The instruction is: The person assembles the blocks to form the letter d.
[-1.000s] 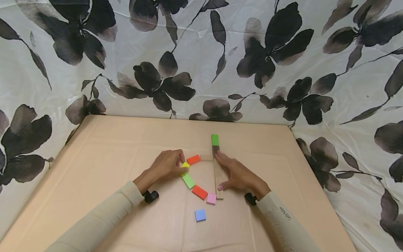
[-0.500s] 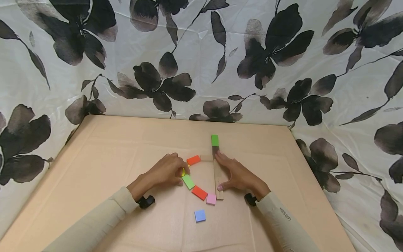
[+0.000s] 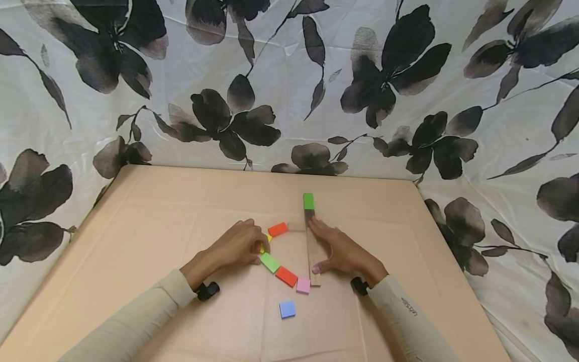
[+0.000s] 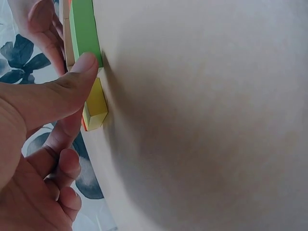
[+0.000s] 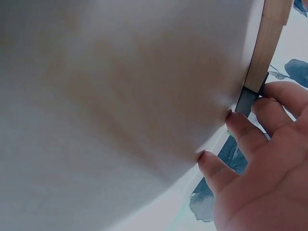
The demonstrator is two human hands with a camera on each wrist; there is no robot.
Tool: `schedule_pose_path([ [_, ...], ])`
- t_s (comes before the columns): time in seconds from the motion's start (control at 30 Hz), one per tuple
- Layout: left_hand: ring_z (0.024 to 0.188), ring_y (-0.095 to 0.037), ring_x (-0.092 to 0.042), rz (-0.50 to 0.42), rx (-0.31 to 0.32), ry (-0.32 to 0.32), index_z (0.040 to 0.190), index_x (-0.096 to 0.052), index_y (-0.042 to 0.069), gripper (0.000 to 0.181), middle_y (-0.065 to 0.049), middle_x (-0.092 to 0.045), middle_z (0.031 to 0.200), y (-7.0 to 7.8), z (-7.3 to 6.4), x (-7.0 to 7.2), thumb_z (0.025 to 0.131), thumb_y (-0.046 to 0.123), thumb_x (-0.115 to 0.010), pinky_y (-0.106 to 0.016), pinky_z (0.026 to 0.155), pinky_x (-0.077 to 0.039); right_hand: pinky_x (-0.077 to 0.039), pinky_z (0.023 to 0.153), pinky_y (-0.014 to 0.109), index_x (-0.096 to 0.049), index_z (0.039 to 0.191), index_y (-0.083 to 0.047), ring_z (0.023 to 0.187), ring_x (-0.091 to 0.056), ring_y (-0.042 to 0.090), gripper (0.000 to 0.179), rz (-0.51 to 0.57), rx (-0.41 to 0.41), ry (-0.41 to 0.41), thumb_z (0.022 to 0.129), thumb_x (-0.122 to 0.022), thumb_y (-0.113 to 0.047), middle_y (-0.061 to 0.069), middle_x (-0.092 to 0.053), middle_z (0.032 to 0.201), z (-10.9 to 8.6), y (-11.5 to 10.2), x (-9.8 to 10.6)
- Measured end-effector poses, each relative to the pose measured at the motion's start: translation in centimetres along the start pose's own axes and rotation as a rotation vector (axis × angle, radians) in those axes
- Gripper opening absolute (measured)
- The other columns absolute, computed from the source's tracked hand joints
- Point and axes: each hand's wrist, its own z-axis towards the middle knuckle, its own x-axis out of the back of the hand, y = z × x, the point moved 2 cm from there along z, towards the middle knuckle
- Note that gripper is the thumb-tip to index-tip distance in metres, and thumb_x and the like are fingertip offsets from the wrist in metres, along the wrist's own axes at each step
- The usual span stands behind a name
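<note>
My left hand [image 3: 244,244] pinches a small yellow block [image 4: 97,107] between thumb and index finger, its other fingers curled behind. The thumb tip overlaps the near end of a light green block [image 3: 270,263] in the left wrist view. An orange-red block [image 3: 278,229], the yellow and green ones, a red block [image 3: 286,276] and a pink block [image 3: 303,286] form a curve. It bows left from a straight row of wooden pieces [image 3: 313,251]. My right hand [image 3: 340,248] lies spread along that row's right side, fingers by the dark block [image 5: 246,100], thumb by the lower end.
A bright green block [image 3: 308,201] tops the straight row. A plain wooden block [image 3: 296,227] bridges the row and the orange-red block. A blue block [image 3: 287,309] lies apart in front. Behind the tan table [image 3: 149,226] hangs a flowered cloth [image 3: 298,65].
My left hand has drawn back slightly left, its fingers shifting around the yellow block. The light green block has slid a little left. My right hand stays in place.
</note>
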Motion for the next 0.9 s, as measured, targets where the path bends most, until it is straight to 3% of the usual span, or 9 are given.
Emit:
schedule_pose_path([
  [0.9, 0.086, -0.01, -0.047, -0.018, -0.013, -0.03, 0.098, -0.084, 0.024, 0.023, 0.012, -0.062, 0.079, -0.43, -0.4, 0.29, 0.078, 0.018, -0.095, -0.031, 0.082, -0.04, -0.011, 0.132, 0.061, -0.021, 0.17, -0.016, 0.167, -0.012, 0.032, 0.128, -0.001, 0.008, -0.005, 0.071, -0.096, -0.047, 0.006, -0.012, 0.18, 0.07, 0.08, -0.01],
])
